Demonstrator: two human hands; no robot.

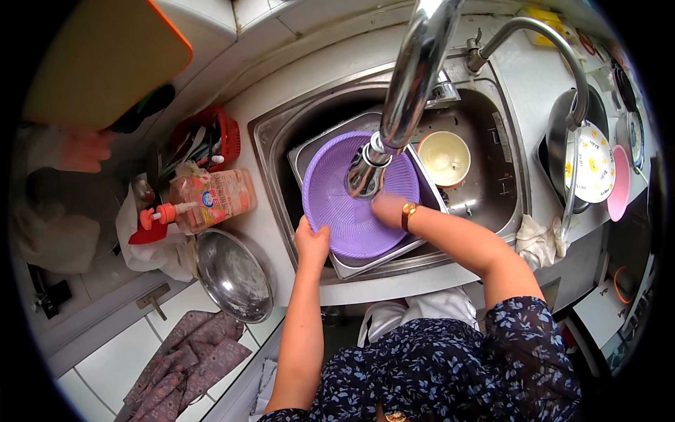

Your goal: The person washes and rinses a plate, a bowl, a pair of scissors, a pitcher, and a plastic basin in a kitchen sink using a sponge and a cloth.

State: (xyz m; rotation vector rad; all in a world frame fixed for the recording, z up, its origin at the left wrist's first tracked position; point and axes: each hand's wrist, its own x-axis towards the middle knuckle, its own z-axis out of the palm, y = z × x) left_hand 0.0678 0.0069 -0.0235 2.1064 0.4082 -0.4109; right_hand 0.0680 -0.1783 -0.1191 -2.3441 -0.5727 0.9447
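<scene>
A purple plastic strainer basket (337, 221) sits tilted on a rectangular stainless steel pan (348, 269) in the sink (501, 174). My left hand (311, 242) grips the basket's near left rim, thumb on the inside. Inside the basket, towards its right wall, is my right hand (391, 211), blurred, with a gold watch at the wrist. Its fingers cannot be made out, nor whether they hold anything. Above the basket hangs the chrome faucet spout (364, 174), hiding part of its interior. A cream bowl (444, 158) with an orange rim stands to the right in the sink.
On the left counter lie a pump bottle (219, 200), a red basket of utensils (230, 140) and a metal bowl (237, 279) at the edge. A second curved faucet (548, 31), a patterned plate (590, 163) and a cloth (540, 240) are at the right.
</scene>
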